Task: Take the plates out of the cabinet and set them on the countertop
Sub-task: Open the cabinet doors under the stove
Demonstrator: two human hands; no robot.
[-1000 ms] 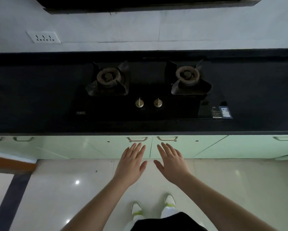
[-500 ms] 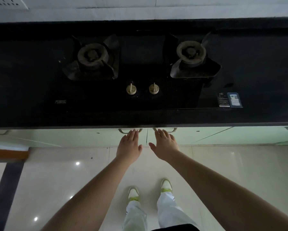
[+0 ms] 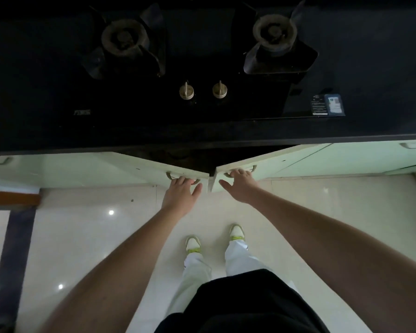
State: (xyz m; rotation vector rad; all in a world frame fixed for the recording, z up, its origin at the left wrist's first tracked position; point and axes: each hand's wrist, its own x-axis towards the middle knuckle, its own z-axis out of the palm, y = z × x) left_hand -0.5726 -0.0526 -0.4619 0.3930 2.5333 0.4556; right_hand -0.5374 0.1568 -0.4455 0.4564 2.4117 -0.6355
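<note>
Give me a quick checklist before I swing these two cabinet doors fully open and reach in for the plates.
1. Left hand grips left door handle: ok.
2. Right hand grips right door handle: ok.
3. Both doors, left door and right door, ajar: ok, only partly open.
4. Plates visible inside cabinet interior: cannot tell, too dark.
5. Feet clear of the door swing: ok, they stand back from the doors.
6. Free countertop beside the stove for plates: ok.
</note>
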